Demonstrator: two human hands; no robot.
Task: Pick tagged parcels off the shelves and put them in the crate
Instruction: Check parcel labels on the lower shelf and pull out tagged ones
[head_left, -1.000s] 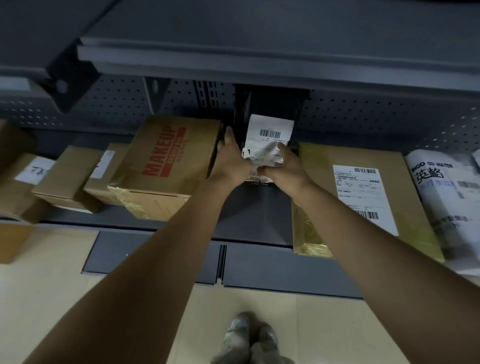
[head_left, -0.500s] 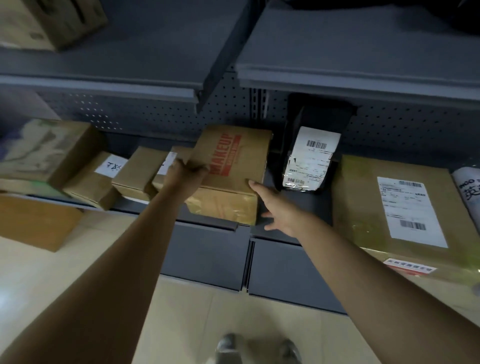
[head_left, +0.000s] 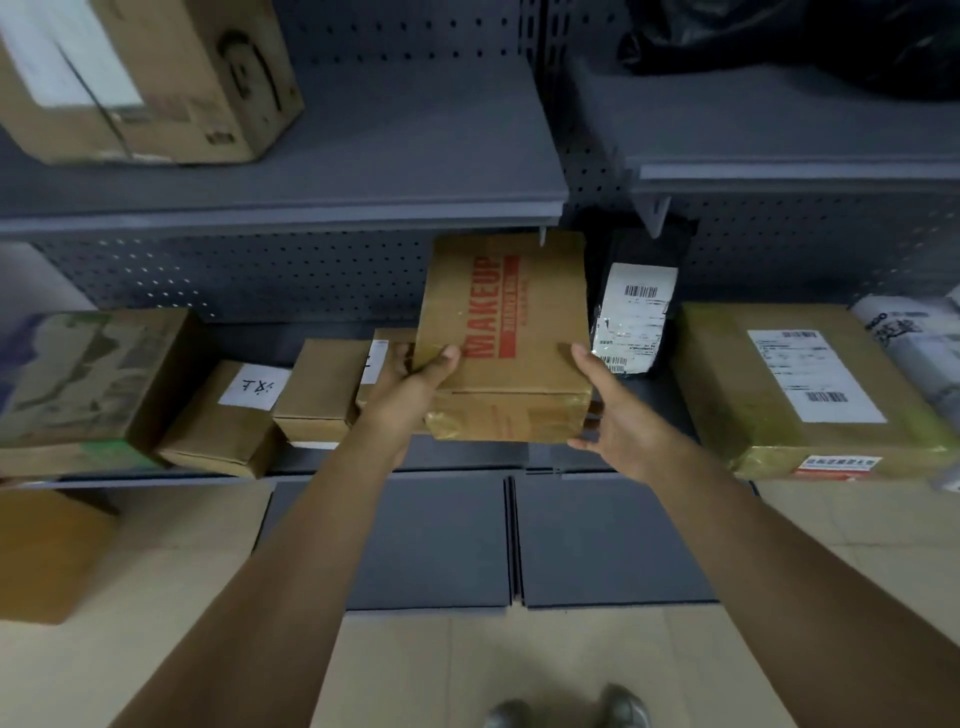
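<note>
At the middle of the head view, on the lower shelf (head_left: 467, 462), sits the cardboard box printed MAKEUP (head_left: 506, 332), tipped so its printed top faces the camera and its taped front edge hangs near the shelf lip. The left hand (head_left: 415, 379) grips the box at its 8 o'clock corner, thumb lying over the top face and the fingers hidden behind the side. The right hand (head_left: 618, 415) is spread, fingers straight, the thumb touching the box's 4 o'clock corner and the palm just beside the right face; its grip has not closed. No shipping tag shows on the faces turned this way, so whether this box is a tagged one cannot be told.

At 3 o'clock from the box, just beside it, a black bag with a white barcode label (head_left: 636, 317) leans upright against the pegboard, and further toward 3 o'clock lies a flat taped carton with a label (head_left: 800, 384). At 9 o'clock a row of small brown boxes (head_left: 317, 395) stands partly behind the left hand.

The step in hand looks like taking hold of the box to lift or turn it. Next the right hand should close on its side, then both draw it clear of the upper shelf (head_left: 291, 197). No crate is in view.
</note>
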